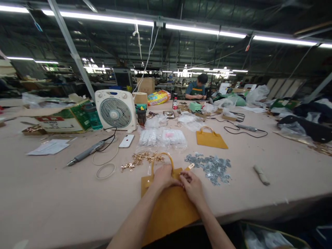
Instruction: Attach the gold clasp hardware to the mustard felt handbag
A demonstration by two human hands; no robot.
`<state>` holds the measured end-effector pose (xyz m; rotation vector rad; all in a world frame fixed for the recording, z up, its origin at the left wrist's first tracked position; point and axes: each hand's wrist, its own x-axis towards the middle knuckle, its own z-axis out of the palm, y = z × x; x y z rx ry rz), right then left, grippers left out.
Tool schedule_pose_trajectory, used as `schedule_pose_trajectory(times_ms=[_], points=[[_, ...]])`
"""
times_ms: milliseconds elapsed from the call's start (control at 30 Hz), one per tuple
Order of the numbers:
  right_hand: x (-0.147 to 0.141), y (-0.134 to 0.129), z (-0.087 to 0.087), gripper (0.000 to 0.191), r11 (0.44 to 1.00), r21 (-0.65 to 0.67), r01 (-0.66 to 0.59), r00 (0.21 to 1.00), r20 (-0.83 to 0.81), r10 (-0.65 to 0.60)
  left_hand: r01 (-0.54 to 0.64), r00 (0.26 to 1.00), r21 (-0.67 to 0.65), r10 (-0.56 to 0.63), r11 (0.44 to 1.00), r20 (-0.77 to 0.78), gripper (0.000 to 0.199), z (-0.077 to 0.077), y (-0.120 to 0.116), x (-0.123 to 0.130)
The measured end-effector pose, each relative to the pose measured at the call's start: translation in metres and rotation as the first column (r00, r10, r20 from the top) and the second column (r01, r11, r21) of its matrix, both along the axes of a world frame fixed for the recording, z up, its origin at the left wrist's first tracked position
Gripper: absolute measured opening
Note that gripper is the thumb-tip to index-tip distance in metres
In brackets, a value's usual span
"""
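A mustard-yellow handbag panel (168,211) with a curved handle (166,154) lies at the table's front edge. My left hand (164,178) is closed over its top edge, below the handle, with most fingertips hidden. Close by on the right, my right hand (192,186) has its thumb and fingers pinched together at the panel's upper edge; what they pinch is too small to name. Just above those fingers, a short yellow strap with a gold-coloured metal plate (191,166) sticks out. Gold-coloured metal fittings (141,158) lie beyond my left hand, and flat grey metal pieces (211,167) beyond my right.
A second yellow handbag panel (211,139) lies farther back. Leftward are a box fan (115,110), a phone (127,141), a corded grey power tool (86,152) and a tape roll (105,171). A rolled cloth (261,174) lies right. A co-worker (196,90) sits across the table.
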<state>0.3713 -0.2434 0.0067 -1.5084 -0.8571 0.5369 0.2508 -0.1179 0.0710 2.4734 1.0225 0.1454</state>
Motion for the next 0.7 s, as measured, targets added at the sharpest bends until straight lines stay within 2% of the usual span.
schedule_pose_trajectory(times_ms=[167,333,467,700], points=[[0.001,0.0,-0.001,0.033,0.997,0.02,0.08,0.983,0.165,-0.082,0.047,0.997,0.028,-0.048,0.999,0.056,0.065,-0.002,0.003,0.005],[-0.004,0.001,0.001,0.026,0.993,0.029,0.111,0.94,0.322,-0.115,0.063,0.989,-0.009,-0.062,0.998,0.136,0.058,-0.014,0.009,0.0],[-0.006,0.002,0.002,0.023,0.991,0.02,0.131,0.917,0.378,-0.129,0.06,0.987,-0.003,-0.059,0.998,0.15,0.056,-0.019,0.01,-0.002],[-0.01,0.005,0.01,0.019,0.989,-0.034,0.147,0.902,0.415,-0.119,0.066,0.982,0.017,-0.067,0.998,0.176,0.049,-0.019,0.007,-0.003]])
